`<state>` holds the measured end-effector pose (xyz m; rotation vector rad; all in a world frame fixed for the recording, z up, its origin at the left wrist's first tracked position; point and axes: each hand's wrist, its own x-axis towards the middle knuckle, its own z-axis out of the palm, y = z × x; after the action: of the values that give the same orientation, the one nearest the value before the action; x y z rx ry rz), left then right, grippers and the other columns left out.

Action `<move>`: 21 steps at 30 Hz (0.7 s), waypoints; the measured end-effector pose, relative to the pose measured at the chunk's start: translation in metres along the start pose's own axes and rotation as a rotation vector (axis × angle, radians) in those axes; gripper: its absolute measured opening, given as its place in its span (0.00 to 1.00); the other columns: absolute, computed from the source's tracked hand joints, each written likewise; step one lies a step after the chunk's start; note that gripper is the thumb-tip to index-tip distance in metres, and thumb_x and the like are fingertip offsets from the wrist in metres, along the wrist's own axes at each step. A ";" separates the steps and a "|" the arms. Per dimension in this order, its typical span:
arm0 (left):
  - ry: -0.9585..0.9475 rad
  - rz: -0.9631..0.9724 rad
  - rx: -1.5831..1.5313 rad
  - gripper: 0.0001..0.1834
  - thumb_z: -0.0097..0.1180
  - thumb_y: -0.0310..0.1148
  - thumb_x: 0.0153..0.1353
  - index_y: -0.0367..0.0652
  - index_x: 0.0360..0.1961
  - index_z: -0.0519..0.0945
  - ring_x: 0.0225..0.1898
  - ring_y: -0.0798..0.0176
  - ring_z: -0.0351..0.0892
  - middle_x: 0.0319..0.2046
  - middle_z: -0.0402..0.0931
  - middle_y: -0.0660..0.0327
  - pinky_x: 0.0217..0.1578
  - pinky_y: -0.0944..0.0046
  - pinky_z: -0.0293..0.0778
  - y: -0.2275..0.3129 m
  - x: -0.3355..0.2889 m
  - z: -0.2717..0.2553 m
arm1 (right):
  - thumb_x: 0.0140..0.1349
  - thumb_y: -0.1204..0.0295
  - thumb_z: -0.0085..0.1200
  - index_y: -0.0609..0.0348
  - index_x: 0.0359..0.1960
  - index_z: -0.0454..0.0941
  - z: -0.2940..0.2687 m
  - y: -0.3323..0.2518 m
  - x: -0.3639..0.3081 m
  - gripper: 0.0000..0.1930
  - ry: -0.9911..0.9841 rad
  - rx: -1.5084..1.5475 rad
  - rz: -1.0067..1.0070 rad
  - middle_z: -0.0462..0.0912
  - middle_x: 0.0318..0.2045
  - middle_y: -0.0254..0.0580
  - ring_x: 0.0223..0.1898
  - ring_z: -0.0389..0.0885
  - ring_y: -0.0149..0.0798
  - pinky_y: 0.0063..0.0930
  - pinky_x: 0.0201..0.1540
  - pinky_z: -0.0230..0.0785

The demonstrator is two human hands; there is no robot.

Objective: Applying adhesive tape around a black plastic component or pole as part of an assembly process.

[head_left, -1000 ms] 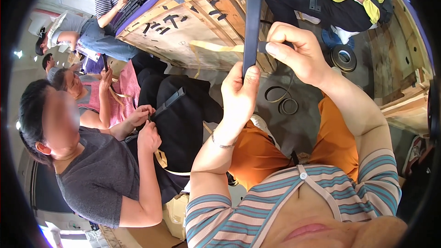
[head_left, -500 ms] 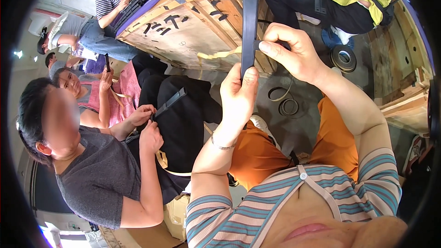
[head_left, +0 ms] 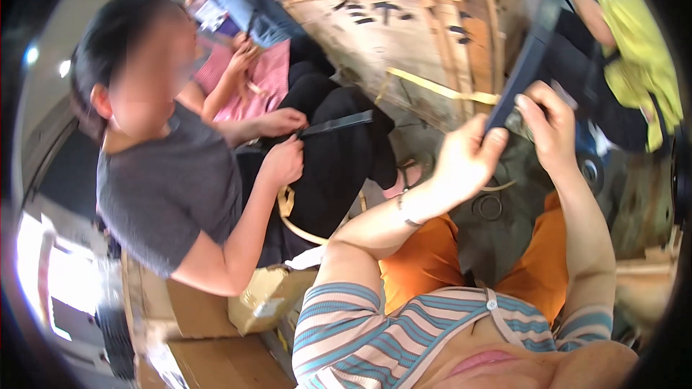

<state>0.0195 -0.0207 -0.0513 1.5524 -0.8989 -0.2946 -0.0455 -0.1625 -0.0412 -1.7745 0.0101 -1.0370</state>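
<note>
A long, flat black strip slants up and away from me, its upper end running out past the top of the view. Near its lower end, my left hand is closed around it, thumb on the face. My right hand is pinched shut against the strip's right edge; motion blur hides what lies between its fingertips. A narrow yellow ribbon stretches leftward from behind the strip, just above my left hand. Thin dark loops of tape lie on the floor below my hands.
To my left, a person in a grey shirt handles another black strip. A large wooden crate stands ahead. Someone in yellow sits at the far right. Cardboard boxes sit at lower left.
The view has swung left, so the scene sits farther right. The black strip now tilts to the right instead of standing nearly upright. Both hands stay at its lower part.
</note>
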 end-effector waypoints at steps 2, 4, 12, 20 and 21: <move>0.004 -0.028 0.110 0.10 0.51 0.34 0.57 0.35 0.29 0.71 0.18 0.60 0.70 0.15 0.69 0.52 0.22 0.61 0.66 0.013 -0.001 -0.001 | 0.58 0.74 0.50 0.59 0.20 0.66 -0.001 -0.002 0.000 0.10 -0.031 0.022 0.003 0.62 0.18 0.25 0.22 0.57 0.18 0.16 0.23 0.50; 0.013 -0.010 0.132 0.11 0.50 0.35 0.59 0.36 0.28 0.71 0.19 0.67 0.66 0.15 0.67 0.58 0.22 0.65 0.65 0.017 -0.004 -0.009 | 0.58 0.74 0.49 0.59 0.20 0.65 0.002 -0.005 -0.001 0.10 -0.067 0.045 0.018 0.62 0.18 0.25 0.22 0.56 0.18 0.16 0.23 0.49; -0.080 -0.011 0.074 0.13 0.50 0.36 0.60 0.37 0.25 0.69 0.20 0.74 0.59 0.14 0.63 0.64 0.20 0.68 0.61 0.020 -0.007 -0.005 | 0.58 0.74 0.43 0.61 0.29 0.70 -0.003 -0.009 -0.004 0.04 -0.108 0.167 0.141 0.63 0.21 0.23 0.24 0.55 0.17 0.14 0.26 0.48; -0.184 0.031 0.080 0.13 0.55 0.36 0.56 0.37 0.26 0.68 0.20 0.69 0.62 0.16 0.65 0.60 0.22 0.64 0.63 0.020 -0.001 -0.004 | 0.54 0.78 0.43 0.63 0.26 0.68 -0.011 -0.015 -0.003 0.02 -0.032 0.055 -0.010 0.63 0.23 0.28 0.22 0.57 0.19 0.14 0.24 0.48; -0.186 0.030 0.079 0.13 0.55 0.36 0.56 0.37 0.26 0.68 0.20 0.69 0.62 0.16 0.65 0.60 0.22 0.64 0.63 0.020 -0.002 -0.003 | 0.54 0.78 0.43 0.63 0.26 0.68 -0.010 -0.017 -0.003 0.02 -0.031 0.054 -0.008 0.63 0.23 0.28 0.22 0.57 0.19 0.14 0.24 0.48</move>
<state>0.0124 -0.0158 -0.0325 1.6011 -1.0884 -0.3909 -0.0616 -0.1606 -0.0290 -1.7429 -0.0441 -1.0059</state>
